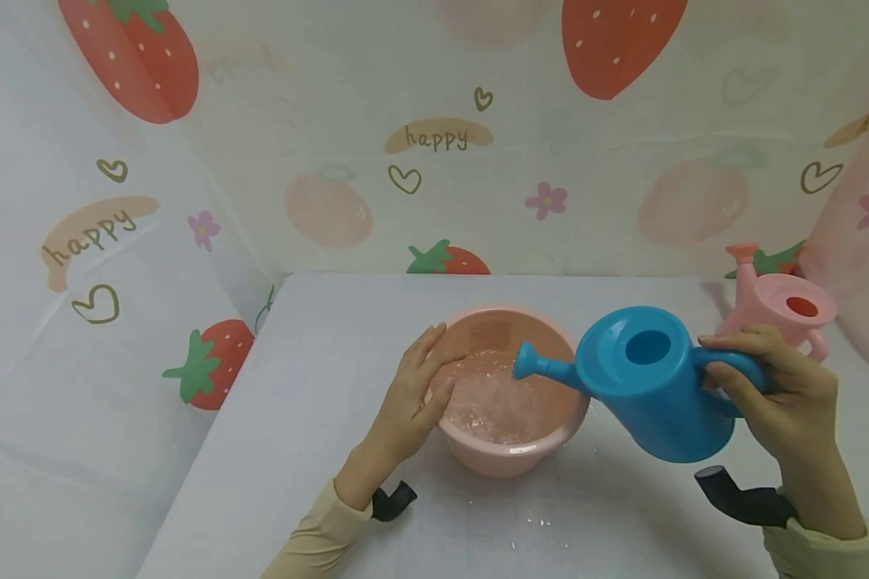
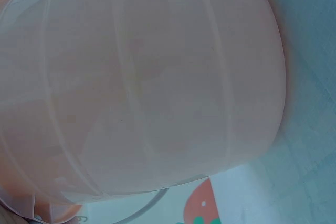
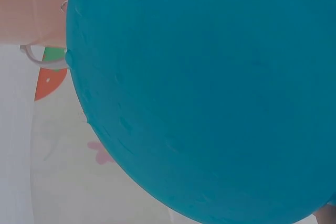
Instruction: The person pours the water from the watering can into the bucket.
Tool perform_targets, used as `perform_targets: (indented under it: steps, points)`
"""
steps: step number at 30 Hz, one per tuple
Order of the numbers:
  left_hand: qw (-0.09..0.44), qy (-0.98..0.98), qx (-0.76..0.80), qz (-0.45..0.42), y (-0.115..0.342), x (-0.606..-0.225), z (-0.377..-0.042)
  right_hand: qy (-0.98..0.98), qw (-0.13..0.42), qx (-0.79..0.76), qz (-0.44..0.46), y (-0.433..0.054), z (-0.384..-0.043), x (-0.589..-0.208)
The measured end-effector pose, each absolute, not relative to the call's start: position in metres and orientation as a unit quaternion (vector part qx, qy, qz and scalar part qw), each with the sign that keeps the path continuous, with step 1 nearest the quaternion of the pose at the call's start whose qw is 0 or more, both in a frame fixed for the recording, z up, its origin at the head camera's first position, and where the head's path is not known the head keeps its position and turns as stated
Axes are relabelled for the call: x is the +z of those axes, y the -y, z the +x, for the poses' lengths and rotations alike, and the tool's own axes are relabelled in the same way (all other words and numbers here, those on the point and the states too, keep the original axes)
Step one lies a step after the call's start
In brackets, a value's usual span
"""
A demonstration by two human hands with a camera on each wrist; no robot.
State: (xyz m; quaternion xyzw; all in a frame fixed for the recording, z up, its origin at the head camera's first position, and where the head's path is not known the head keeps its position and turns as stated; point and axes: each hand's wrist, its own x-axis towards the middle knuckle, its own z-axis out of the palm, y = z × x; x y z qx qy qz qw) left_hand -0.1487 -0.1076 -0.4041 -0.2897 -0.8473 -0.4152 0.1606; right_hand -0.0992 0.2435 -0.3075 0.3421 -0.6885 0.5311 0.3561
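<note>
Watering can tilts, right hand gripping its handle; left hand, fingers extended, touches bucket. Aim spout over water.

Bucket: plain pale pink.
Watering can, right of the bucket: solid bright blue.
Second can, farther right and beyond the bucket: light pink, coral spout head.
Worktop, under the bucket: white.
Backdrop, behind the bucket: off-white, printed with red strawberries, pink flowers, gold heart outlines and "happy" on tan strokes.
Sleeves, nearer than the bucket: beige.
</note>
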Motion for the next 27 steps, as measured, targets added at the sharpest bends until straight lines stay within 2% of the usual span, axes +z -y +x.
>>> perform_targets:
  steps: [27]
  points:
    - [0.160,0.847,-0.416,-0.290,0.1075,-0.4041,-0.1483,0.678,0.349,0.544,0.350,-0.2433,-0.1002,-0.3075]
